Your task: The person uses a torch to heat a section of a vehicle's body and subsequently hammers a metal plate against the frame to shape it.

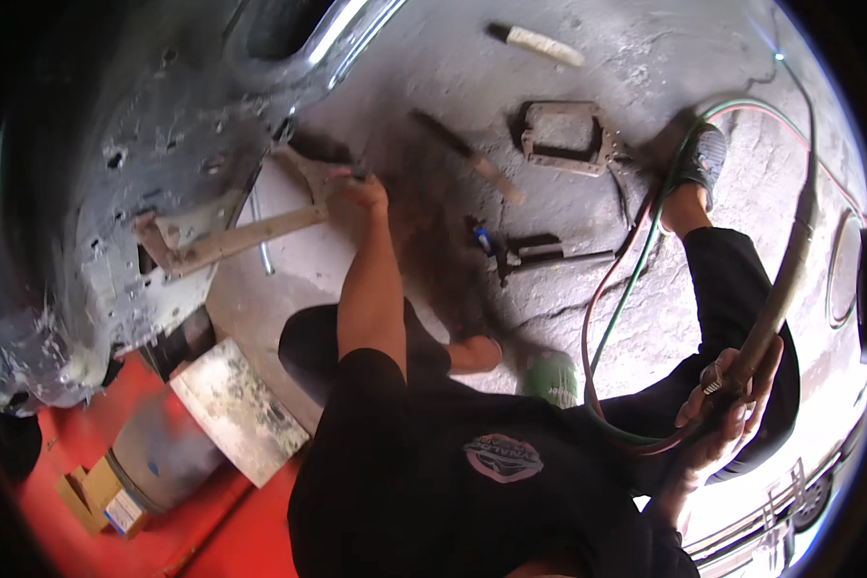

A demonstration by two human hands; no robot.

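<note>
My right hand (727, 409) is closed around the handle of a gas torch (790, 265), its long tube reaching up and away to a small bright glow at the tip. Red and green hoses (636, 260) run from the torch in a loop over the floor. My left hand (364, 193) grips the right end of a rusty tan metal bracket (250, 239), its fingers partly hidden. The bracket's other end lies against a dented grey vehicle body panel (173, 125) with several holes.
On the concrete floor lie a rusty rectangular frame (564, 140), a tool with a pale handle (544, 45), a wooden-handled tool (491, 175), a dark tool with a blue part (549, 255) and a thin metal rod (262, 236). A green can (549, 378) stands between my legs.
</note>
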